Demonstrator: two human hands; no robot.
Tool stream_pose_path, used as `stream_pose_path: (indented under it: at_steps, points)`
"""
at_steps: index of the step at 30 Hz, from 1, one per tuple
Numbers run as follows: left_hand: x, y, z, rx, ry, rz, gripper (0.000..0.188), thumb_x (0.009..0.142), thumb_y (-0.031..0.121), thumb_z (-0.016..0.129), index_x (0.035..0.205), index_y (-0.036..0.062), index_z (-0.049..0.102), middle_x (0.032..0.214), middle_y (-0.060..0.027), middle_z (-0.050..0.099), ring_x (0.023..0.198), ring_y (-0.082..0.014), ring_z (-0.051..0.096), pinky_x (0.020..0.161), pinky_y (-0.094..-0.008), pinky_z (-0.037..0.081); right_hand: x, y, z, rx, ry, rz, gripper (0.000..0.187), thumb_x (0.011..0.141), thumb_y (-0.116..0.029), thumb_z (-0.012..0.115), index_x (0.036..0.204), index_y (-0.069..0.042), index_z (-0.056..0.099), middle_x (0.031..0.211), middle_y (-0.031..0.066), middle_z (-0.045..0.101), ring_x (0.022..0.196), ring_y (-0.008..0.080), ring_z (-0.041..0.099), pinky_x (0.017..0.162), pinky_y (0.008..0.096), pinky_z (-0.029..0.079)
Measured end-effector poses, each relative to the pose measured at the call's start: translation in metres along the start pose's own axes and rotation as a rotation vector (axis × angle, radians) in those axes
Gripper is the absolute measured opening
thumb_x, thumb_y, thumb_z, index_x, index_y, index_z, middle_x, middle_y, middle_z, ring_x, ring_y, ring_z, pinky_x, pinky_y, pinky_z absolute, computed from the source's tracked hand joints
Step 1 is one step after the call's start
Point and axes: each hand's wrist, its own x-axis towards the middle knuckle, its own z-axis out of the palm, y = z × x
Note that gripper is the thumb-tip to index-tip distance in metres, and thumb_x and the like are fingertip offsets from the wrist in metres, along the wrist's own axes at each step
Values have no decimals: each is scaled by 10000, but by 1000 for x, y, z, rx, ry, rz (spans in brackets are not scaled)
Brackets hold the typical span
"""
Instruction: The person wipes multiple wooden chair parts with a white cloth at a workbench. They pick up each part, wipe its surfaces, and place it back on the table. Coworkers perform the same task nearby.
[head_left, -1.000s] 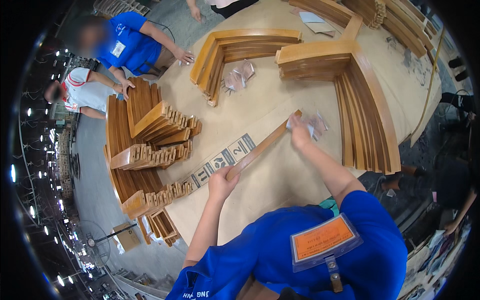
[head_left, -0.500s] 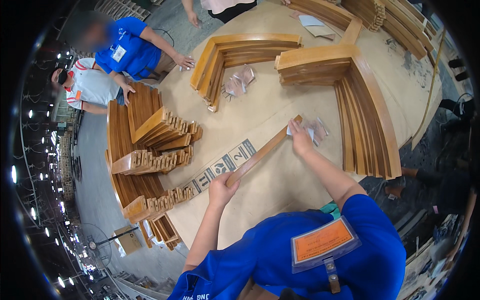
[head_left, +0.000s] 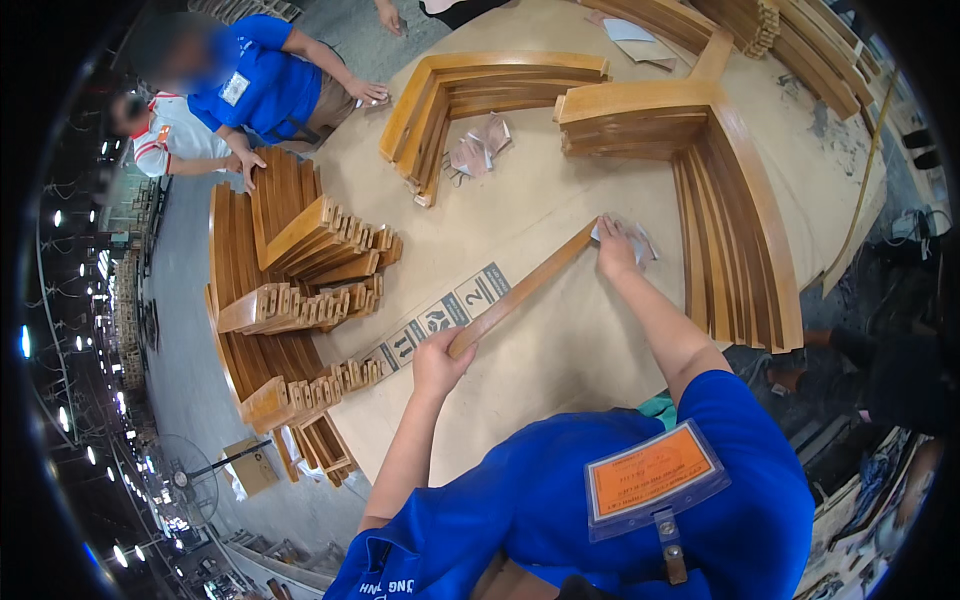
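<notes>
My left hand (head_left: pixel 440 362) is closed round the near end of a long, narrow brown wooden slat (head_left: pixel 530 285), which slants away to the right above the table. At the slat's far end my right hand (head_left: pixel 620 248) presses a small white-backed sheet, apparently sandpaper (head_left: pixel 598 232), with its fingertips against the wood. Crumpled brownish and clear scraps (head_left: pixel 643 243) lie just beside that hand. Under the slat, the cardboard cover (head_left: pixel 540 370) of the table carries a printed strip of dark symbols.
Angled wooden frame pieces stand in stacks at left (head_left: pixel 290 290), far middle (head_left: pixel 490 75) and right (head_left: pixel 740 220). More crumpled scraps (head_left: pixel 478 150) lie inside the far stack. A person in blue (head_left: pixel 265 75) touches the left stack; another in white (head_left: pixel 175 135) stands behind.
My right hand has slid slightly outward with the sheet to the slat's far tip. The slat has shifted a little; my left hand keeps its grip.
</notes>
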Motion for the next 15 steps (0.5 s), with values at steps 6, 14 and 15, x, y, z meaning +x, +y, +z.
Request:
stream_pose_path:
  at_steps: [6,14,15]
  points:
    - [1,1,-1,7,1,12,297,689,198,740,940,45,701,888,-144,686,811,-305,660,735,-366,525,-76,-73,0,-13,-79,-296,582,863,-32,404,1435,-83,314,1510,80,284,1390,321,248,1124,506,224]
    - [0,5,-4,-38,-27,-43,284,694,192,727,942,58,704,865,-133,687,808,-295,661,730,-368,522,-44,-56,-20,-139,21,-180,604,850,-17,429,1437,-100,316,1478,94,334,1386,330,254,1116,513,225]
    - [0,6,-6,-15,-14,-43,283,694,194,727,941,58,704,865,-132,687,808,-294,662,730,-368,523,-50,-66,-14,90,-14,-187,596,851,-18,427,1433,-100,326,1477,96,337,1384,332,260,1113,511,231]
